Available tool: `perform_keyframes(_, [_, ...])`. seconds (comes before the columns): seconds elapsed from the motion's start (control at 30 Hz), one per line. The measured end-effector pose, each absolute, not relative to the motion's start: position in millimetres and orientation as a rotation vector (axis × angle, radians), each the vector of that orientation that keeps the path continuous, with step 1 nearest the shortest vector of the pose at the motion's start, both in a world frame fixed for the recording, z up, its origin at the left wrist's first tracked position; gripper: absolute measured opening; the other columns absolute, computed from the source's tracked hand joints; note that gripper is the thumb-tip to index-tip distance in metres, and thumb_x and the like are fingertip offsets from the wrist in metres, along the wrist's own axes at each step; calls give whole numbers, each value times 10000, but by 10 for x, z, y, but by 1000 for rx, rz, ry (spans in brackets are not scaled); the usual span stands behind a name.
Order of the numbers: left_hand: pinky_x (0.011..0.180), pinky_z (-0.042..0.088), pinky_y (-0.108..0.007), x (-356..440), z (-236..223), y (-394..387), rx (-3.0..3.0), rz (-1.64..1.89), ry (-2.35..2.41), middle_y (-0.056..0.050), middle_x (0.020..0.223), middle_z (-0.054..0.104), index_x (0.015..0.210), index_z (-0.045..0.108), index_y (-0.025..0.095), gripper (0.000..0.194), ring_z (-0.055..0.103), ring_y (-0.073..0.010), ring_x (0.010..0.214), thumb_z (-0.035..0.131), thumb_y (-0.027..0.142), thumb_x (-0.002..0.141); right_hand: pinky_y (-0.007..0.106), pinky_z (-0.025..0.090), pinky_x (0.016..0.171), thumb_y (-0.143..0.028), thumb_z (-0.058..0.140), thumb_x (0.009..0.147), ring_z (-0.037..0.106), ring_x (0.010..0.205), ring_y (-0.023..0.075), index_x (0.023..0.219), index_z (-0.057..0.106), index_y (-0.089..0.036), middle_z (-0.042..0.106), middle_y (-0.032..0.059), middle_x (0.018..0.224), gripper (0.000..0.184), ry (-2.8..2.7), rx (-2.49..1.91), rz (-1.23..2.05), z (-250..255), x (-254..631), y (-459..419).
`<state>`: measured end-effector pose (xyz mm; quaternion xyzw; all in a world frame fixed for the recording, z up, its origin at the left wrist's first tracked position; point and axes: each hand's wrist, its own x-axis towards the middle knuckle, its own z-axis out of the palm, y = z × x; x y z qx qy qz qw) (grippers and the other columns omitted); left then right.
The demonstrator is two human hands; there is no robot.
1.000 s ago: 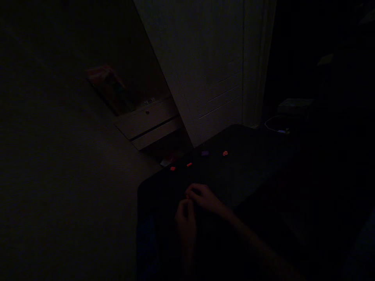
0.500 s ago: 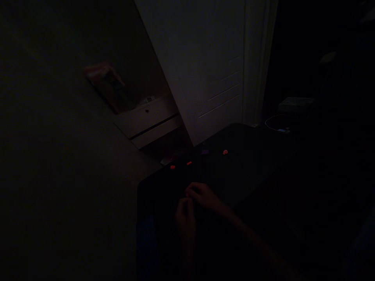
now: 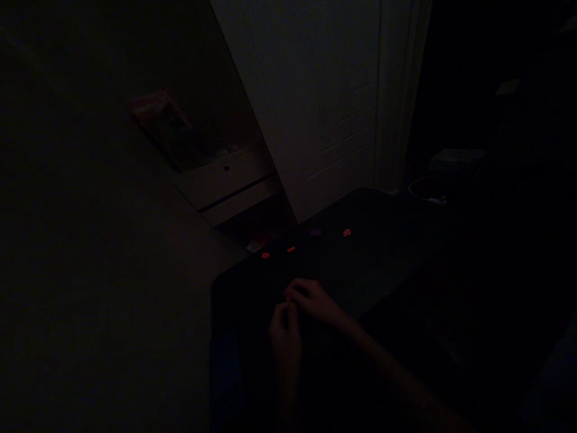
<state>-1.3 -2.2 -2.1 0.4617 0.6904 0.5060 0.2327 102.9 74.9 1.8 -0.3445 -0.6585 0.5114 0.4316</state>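
The light is very dim. My left hand (image 3: 285,331) rises from below, its thumb and fingers pinched together. My right hand (image 3: 312,299) comes in from the lower right, with its fingertips closed against those of the left. A faint reddish spot shows where the fingertips meet, too small and dark to name. Beyond the hands, on the dark table, lie a small ring-like orange piece (image 3: 265,255), a short orange bar (image 3: 291,249) and a rounded orange piece (image 3: 347,233). A flat purple block (image 3: 316,232) sits between the bar and the rounded piece.
The dark table (image 3: 383,240) reaches toward a pale panelled door (image 3: 324,108). Left of the door stands a drawer unit (image 3: 234,183) with a colourful packet (image 3: 166,129) above it. A white cable (image 3: 417,183) curves at the right. Something blue (image 3: 226,367) is at the lower left.
Both hands keep nearly the same pose, fingertips together. The view shifts very slightly, and the pieces on the table stay where they were.
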Motion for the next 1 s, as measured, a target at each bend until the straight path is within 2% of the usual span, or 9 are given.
perform_keyframes(0.13, [621,476,-301,-5,-18,-17,1272,1386,1896,-48,709,654,845,682,178,520,604,-202,653,542,679,851,235,459,711,-249,576,942,648,786,153,839,714,-165,709,12,816,191,-1635,-858,1289,27,1031,746])
perform_keyframes(0.57, [666,497,-315,-21,-40,-11,1244,1402,1888,-58,738,667,831,682,182,525,629,-215,706,568,695,824,238,458,715,-275,578,949,649,801,156,847,715,-175,708,8,826,198,-1642,-852,1262,-28,1017,767])
perform_keyframes(1.0, [633,485,-306,-23,-27,-16,1273,1399,1889,-50,713,654,830,687,182,544,617,-207,668,556,710,827,234,452,704,-292,574,950,648,769,149,830,713,-173,710,7,803,218,-1648,-847,1262,-38,1005,775])
